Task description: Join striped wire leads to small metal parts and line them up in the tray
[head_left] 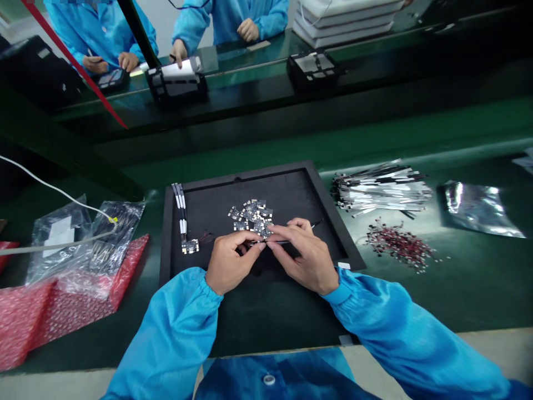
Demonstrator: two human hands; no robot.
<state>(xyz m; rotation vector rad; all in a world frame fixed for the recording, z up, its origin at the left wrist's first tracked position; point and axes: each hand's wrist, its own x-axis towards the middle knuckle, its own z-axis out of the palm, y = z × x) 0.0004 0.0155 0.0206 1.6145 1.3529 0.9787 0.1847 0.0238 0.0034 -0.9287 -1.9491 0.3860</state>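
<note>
My left hand (pixel 235 258) and my right hand (pixel 306 253) meet over the black tray (pixel 291 191), fingertips almost touching. Between the left thumb and forefinger is a small pale-edged piece that looks like a circuit board, mostly hidden. The right thumb and fingers pinch a thin dark strip, seemingly a ribbon cable; its full length is hidden. Just beyond my fingertips lies a pile of small circuit boards (pixel 250 214). On the tray's left, black-and-white ribbon cables (pixel 181 208) lie beside another circuit board (pixel 190 246) with thin dark-red wires.
To the right are a heap of ribbon cables (pixel 383 188), a pile of red-and-black wired parts (pixel 400 244) and a silvery bag (pixel 478 208). Clear bags (pixel 62 233) and red bubble wrap (pixel 75 311) lie left, under a white cable (pixel 50 180). Two co-workers work across the bench.
</note>
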